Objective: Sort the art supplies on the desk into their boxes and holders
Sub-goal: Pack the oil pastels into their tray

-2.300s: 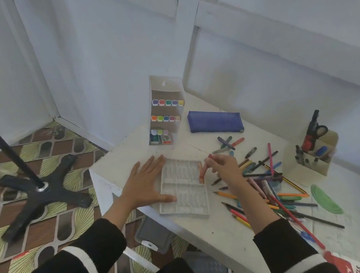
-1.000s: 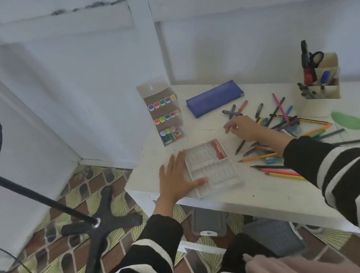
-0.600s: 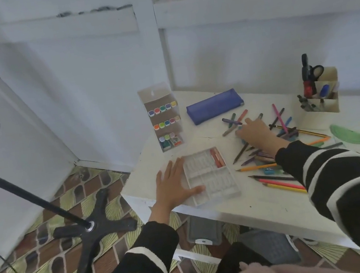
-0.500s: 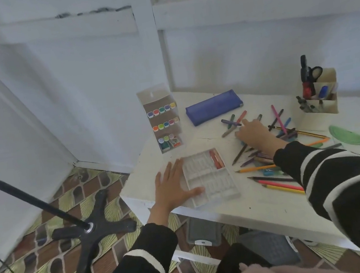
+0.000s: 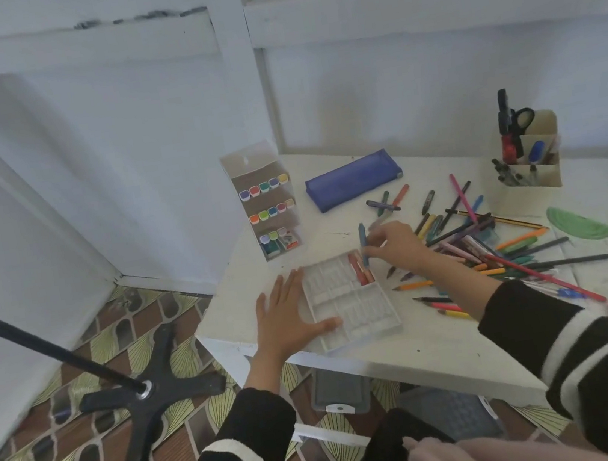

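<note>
Pinching one blue crayon [image 5: 363, 243] in right hand [image 5: 395, 242] above one tray [image 5: 354, 313] holding two crayons [image 5: 360, 271]; touching tray with flat, spread left hand [image 5: 283, 312].

Bare desk [image 5: 430, 347] before tray [image 5: 370, 325] — pencil heap [image 5: 495, 257] at right.

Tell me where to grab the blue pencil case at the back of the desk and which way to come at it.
Probably best at mid-length: take the blue pencil case across its narrow width, coming down from above. It lies flat, long and slim, with bare desk along both long edges.
</note>
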A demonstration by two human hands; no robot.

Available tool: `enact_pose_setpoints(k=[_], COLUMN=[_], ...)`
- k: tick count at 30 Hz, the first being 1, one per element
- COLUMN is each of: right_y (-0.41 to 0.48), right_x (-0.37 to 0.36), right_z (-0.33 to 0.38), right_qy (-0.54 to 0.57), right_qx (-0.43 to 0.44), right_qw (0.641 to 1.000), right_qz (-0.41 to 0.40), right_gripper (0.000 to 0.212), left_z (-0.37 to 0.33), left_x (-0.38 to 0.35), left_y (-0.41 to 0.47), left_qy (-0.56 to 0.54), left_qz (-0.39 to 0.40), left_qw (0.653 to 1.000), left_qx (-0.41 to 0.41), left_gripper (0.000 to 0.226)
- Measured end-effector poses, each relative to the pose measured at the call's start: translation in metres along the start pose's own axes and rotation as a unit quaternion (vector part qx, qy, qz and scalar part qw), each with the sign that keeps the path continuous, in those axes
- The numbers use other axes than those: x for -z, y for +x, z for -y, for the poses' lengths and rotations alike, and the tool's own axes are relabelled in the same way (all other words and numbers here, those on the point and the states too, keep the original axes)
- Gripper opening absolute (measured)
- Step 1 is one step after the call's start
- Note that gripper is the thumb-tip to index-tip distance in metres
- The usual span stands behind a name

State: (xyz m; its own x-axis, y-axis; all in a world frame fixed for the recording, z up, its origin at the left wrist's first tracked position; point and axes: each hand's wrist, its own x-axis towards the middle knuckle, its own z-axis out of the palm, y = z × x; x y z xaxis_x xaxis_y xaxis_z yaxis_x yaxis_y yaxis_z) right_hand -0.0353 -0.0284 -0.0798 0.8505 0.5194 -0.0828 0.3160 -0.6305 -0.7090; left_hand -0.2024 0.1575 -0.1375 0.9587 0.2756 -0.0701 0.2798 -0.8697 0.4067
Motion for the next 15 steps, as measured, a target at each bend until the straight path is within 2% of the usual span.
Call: enact_pose_setpoints(k=[4, 15], right_y=[-0.012, -0.015], right_x=[-0.013, -0.019], right_z=[0.014, 0.027], right_qy=[0.021, -0.096], right_qx=[-0.049, -0.031], right_qw=[0.997, 0.994], right_qz=[0.062, 0.032], right_gripper=[0.019, 0.02], left_z=[0.0, 0.001], left_x=[0.001, 0.001], left_y=[0.0, 0.0], left_qy=[0.003, -0.001], left_qz=[0.001, -0.003], left_qw=[1.0, 1.0], left_qx=[0.0, -0.001], left_gripper=[0.122, 0.116])
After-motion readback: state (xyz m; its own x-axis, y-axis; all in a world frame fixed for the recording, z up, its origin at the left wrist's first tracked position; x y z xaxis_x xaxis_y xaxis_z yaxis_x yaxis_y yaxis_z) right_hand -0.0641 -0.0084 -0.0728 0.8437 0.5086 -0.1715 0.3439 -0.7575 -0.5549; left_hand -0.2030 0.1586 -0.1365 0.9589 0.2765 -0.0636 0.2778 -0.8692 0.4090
